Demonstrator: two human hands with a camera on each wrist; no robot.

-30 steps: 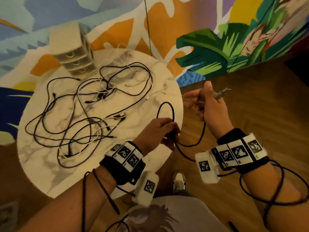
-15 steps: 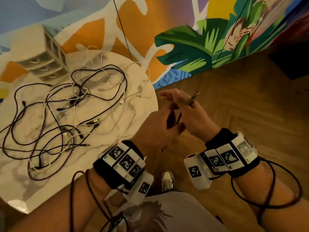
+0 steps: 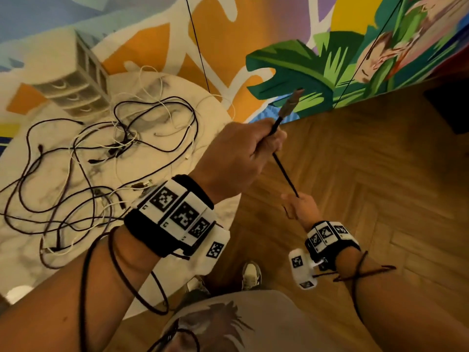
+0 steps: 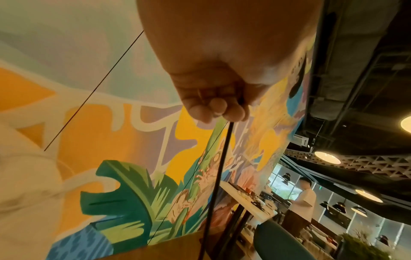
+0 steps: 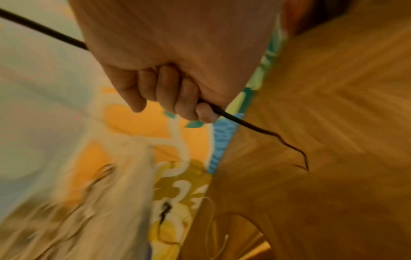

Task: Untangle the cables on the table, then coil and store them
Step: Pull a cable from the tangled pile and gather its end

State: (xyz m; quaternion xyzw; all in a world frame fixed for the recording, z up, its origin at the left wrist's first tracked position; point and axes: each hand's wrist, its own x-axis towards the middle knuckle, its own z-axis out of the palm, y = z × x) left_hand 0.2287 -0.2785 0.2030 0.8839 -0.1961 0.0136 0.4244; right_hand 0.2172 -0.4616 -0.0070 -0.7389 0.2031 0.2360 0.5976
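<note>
On the marble table [image 3: 30, 255], at nine o'clock in the head view, the tangle [image 3: 101, 171] of dark and white cables lay unsorted below a small drawer unit [image 3: 76, 97] at eleven o'clock. Just right of the table's edge, near centre frame, the left hand [image 3: 238, 158] was fisted round one black cable [image 3: 285, 174] a little below its plug [image 3: 289, 104], which stood up toward twelve o'clock. From that fist the cable ran taut down toward four o'clock to the right hand [image 3: 298, 207], its fingers [image 5: 177, 95] curled round the line over the wood floor [image 3: 380, 186], a kinked tail trailing past them. This cable appeared free of the tangle and stretched for straightening. Coiling it well probably called for keeping the plug end fixed in the left hand, letting the right hand feed even loops into it, and rolling out the kinks without a hard pull.
</note>
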